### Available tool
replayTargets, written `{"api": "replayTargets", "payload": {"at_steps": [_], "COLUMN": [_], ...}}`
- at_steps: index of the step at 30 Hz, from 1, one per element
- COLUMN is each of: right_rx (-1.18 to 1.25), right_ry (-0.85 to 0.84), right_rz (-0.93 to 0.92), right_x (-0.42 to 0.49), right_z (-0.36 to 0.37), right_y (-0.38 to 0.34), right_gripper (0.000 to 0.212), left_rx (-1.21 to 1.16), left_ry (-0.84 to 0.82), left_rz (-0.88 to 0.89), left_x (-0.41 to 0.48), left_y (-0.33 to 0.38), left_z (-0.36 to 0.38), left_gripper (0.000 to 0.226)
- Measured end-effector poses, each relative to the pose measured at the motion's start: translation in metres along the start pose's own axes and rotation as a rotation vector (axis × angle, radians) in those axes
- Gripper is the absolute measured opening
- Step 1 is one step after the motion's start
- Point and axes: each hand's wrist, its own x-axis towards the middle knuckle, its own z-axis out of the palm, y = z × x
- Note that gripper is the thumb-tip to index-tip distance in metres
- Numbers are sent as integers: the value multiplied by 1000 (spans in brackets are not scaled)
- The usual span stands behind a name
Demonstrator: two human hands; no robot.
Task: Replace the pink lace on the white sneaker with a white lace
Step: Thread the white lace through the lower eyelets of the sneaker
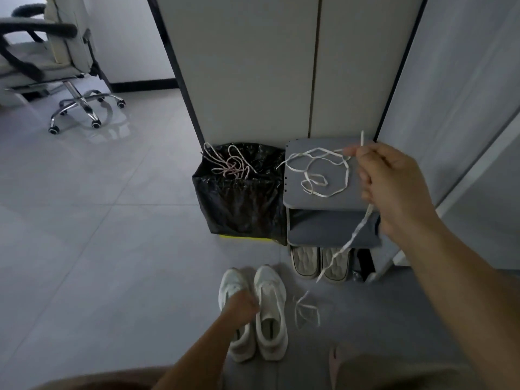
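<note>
Head view: a person's right hand [394,190] pinches a white lace [353,236] between thumb and fingers, up and to the right of the white sneaker [233,282] on the floor [112,249], well apart from it. Part of the lace lies looped on a grey shoe rack [298,192] beyond the sneaker, while one free end dangles toward it. The left hand [242,305], the nearer of the two, sits at the sneaker's opening with fingers curled; whether they grip is too blurred to tell. The sneaker's long axis points away from the person, toe farthest, with a second sneaker [270,313] just beside it on the right. The pink lace [230,167] is already off, heaped on a black bin bag [242,209] beyond the sneaker. Another pale lace [306,311] lies on the floor right of the pair. The dangling tip likely must travel down and left to the eyelets. No brand or writing is legible.
</note>
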Motion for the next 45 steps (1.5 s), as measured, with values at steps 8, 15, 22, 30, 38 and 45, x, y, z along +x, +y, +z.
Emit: {"api": "replayTargets", "payload": {"at_steps": [8,15,22,30,38,45], "right_rx": [111,144,41,-308,-153,29], "right_ry": [-226,-327,-343,-470,-565,-712], "right_rz": [174,247,279,127,16,-79], "right_x": [-10,-10,4,24,-38,-135], "right_z": [-4,4,24,76,101,70], "right_y": [24,43,43,30,-31,-58], "right_gripper": [23,23,25,23,16,19], "left_rx": [432,595,337,-39,-155,125], "left_ry": [127,180,300,641,1043,1152], "left_rz": [-2,111,293,448,766,842], "left_x": [53,94,85,-23,-199,-279], "left_y": [-17,-22,-28,-1,-19,-42], "left_z": [75,89,62,-39,-70,-39], "left_gripper": [62,51,20,14,10,15]}}
